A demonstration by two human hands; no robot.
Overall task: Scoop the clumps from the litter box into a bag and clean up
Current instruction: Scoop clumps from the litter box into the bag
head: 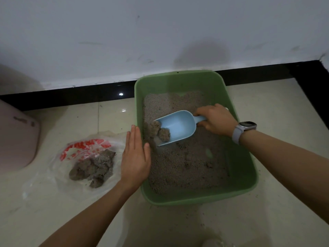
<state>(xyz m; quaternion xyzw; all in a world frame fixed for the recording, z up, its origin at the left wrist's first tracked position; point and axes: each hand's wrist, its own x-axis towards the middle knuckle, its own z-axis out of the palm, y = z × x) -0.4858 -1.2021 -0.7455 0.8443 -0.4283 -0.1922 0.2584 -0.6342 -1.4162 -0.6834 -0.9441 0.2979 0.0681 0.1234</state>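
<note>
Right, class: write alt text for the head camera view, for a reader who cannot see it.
A person's right hand holds a blue scoop carrying clumps over a green litter box of grey litter, while the left hand rests flat on the box's left rim. On the tiled floor to the left, a clear plastic bag already holds clumps.

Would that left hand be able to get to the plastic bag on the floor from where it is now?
Probably yes. The left hand rests open on the green litter box rim, holding nothing, and the plastic bag lies on the floor just beside it, with nothing between them.
</note>
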